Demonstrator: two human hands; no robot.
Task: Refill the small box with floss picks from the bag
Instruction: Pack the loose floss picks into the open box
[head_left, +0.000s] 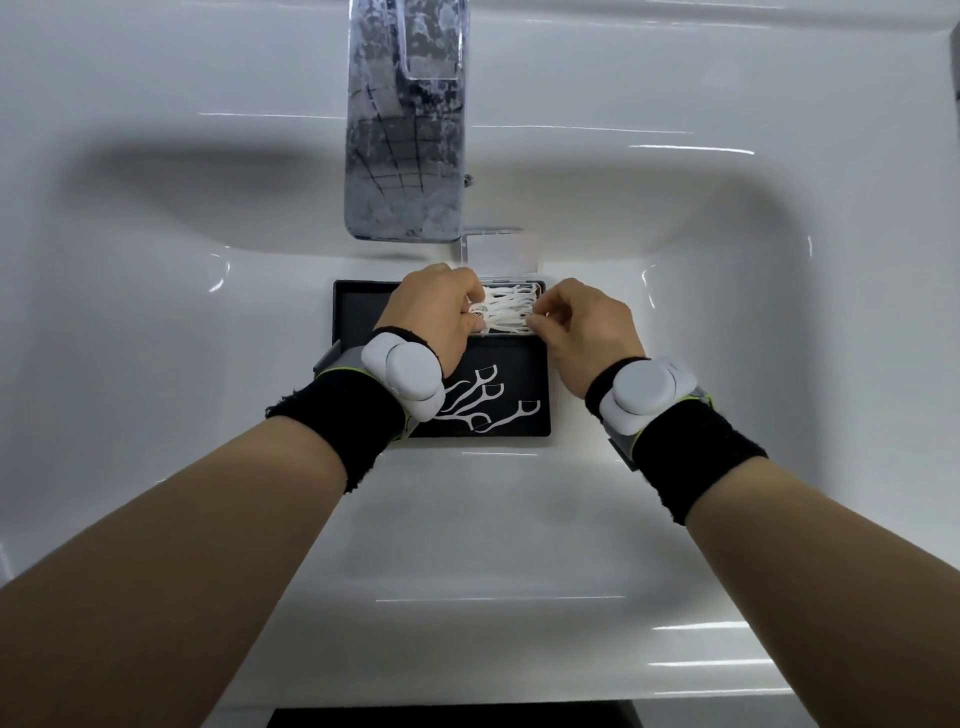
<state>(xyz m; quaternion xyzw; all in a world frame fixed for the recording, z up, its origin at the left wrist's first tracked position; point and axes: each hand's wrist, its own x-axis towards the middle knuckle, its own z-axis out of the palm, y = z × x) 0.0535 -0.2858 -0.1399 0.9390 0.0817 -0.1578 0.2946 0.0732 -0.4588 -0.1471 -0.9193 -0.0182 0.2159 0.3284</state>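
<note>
Left hand (434, 312): fingers curled, gripping the picks' left ends
Right hand (582, 327): fingertips pinching the right ends
Floss picks (506, 312): white bundle, frame centre, in small clear box (498, 249); lid upright
Tray (358, 312): black; loose picks (483, 400) at near end
Sink (208, 218): white; faucet (405, 119) above

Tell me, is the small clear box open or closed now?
Open: the small clear box's lid stands up behind it, and floss picks lie exposed inside.

So the tray (358, 312) sits in the sink (675, 312), just near of the faucet (405, 130). Small box (511, 312) of floss picks lies in the tray's far right part, loose floss picks (483, 402) in its near part.
</note>
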